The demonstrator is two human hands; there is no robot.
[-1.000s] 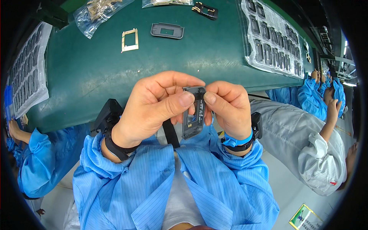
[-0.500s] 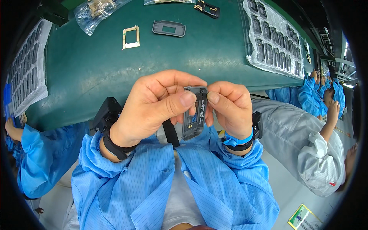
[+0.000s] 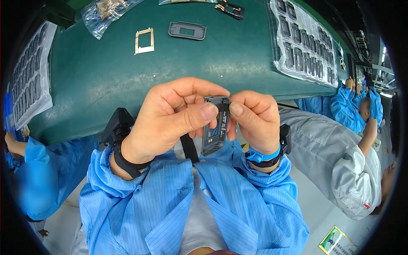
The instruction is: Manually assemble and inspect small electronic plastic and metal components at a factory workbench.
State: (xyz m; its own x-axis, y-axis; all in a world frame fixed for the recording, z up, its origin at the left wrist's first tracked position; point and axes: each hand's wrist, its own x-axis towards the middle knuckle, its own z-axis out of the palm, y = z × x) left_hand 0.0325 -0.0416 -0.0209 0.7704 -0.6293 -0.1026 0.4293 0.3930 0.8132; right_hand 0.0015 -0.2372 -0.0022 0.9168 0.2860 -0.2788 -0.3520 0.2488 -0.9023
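Between my two hands, in front of my chest, is a dark grey plastic housing (image 3: 215,138) with a rectangular window, tilted with its long side running down. My left hand (image 3: 174,112) pinches its upper left edge with thumb and forefinger. On the other edge, near the top, my right hand (image 3: 255,117) presses with thumb and fingers; its fingertips behind the part are partly hidden. Beyond my hands, a similar grey housing (image 3: 187,31) and a thin pale rectangular frame (image 3: 144,41) lie on the green table (image 3: 106,72).
Trays of dark parts stand on the table's right (image 3: 304,46) and left (image 3: 34,76). Clear bags (image 3: 104,15) and a black part with gold contacts (image 3: 229,9) lie at the far edge. A person in grey (image 3: 335,157) is close on my right, another in blue (image 3: 55,170) on my left.
My hands and the housing stay almost in place. The person in blue at the left has leaned in, and the arm of the person in grey has shifted slightly.
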